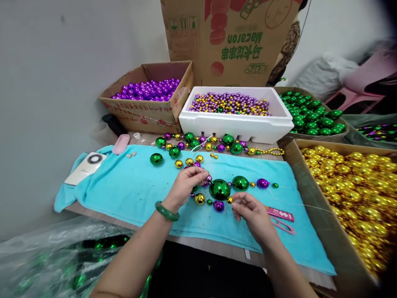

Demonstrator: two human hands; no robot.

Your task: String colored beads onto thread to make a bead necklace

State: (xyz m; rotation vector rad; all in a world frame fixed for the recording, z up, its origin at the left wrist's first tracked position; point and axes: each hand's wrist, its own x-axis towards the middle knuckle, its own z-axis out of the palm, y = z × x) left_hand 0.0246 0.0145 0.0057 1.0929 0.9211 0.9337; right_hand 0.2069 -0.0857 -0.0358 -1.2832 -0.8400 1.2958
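Strung beads lie on a turquoise towel. My left hand, a green bangle on its wrist, pinches a thin string above the beads, beside a small purple bead. The fingertips of my right hand are closed on a small gold bead. Between the hands sits a large green bead. To its right a second green bead, a purple bead and a small green bead form a row. A gold bead and a purple bead hang in the lower row.
Behind the towel are a purple-bead carton, a white foam box and a finished-looking bead strand. A gold-bead carton borders the right. A phone lies left; pink scissors-like tool lies right.
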